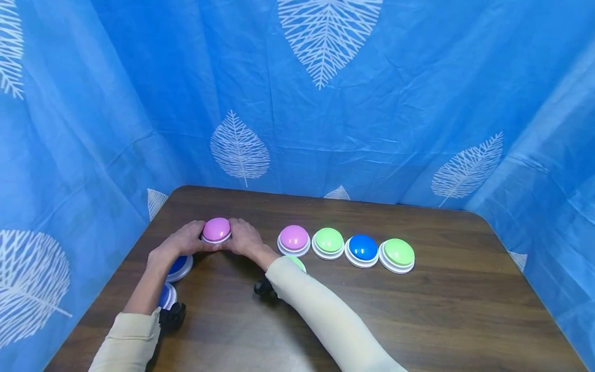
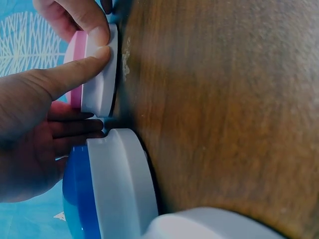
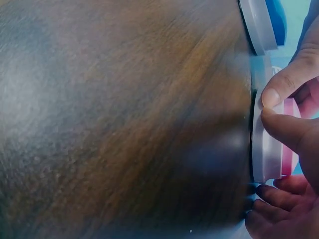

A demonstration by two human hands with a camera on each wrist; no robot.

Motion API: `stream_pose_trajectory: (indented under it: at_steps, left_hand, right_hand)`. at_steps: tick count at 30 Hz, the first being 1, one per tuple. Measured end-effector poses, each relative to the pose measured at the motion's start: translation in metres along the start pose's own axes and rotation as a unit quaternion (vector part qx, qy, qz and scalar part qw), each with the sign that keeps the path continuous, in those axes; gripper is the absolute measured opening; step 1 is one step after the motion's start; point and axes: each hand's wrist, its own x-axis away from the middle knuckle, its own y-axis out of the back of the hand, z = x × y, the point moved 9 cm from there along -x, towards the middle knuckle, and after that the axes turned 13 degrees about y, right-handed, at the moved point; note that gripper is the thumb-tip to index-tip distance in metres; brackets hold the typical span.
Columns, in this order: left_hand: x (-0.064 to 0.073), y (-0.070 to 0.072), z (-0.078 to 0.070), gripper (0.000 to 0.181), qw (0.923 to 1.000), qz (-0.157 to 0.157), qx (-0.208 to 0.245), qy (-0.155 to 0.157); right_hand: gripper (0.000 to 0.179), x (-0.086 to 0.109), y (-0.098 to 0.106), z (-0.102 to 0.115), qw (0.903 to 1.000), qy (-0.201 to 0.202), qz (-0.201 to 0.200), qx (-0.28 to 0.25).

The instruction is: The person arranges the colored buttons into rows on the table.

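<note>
Head view, held button: glossy pink dome on round white base (image 1: 217, 229), gripped between both hands, left of centre in frame, above brown wood-grain table (image 1: 418, 320).
Head view, left hand (image 1: 186, 238): part-curled round button's left side.
Head view, right hand (image 1: 244, 238): part-curled round its right side.
Head view, row: second pink button (image 1: 294, 237), green button (image 1: 329, 240), blue button (image 1: 363, 247), end green button (image 1: 398, 252), centre to right of frame.
Left wrist view, thumbs: pressed on white base, upper left; contact with table cannot be told.
Right wrist view, held button: pinched at right edge, thumbtips touching.
</note>
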Motion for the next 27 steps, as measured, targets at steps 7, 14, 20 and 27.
stream_pose_trajectory:
  at_steps: [7,14,20,27]
  left_hand:
    - [0.0001,0.0004,0.0020,0.074,1.0000,0.000,-0.001,0.002]
    - [0.0032,0.0025,0.0006,0.076,1.0000,-0.002,-0.006,-0.002]
    - [0.0060,0.0038,0.0028,0.079,0.9999,-0.013,-0.009,0.004]
    - [0.0066,0.0067,0.0023,0.082,0.9998,-0.020,-0.007,-0.004]
  right_hand:
    - [0.070,0.0001,0.0012,-0.0001,1.0000,0.000,0.000,-0.004]
    - [0.069,0.0003,0.0030,0.0013,0.9999,0.001,0.003,-0.010]
    - [0.064,-0.0010,0.0021,0.0011,0.9995,-0.002,0.001,-0.031]
    - [0.069,-0.0002,0.0066,0.0016,0.9990,0.001,-0.005,-0.044]
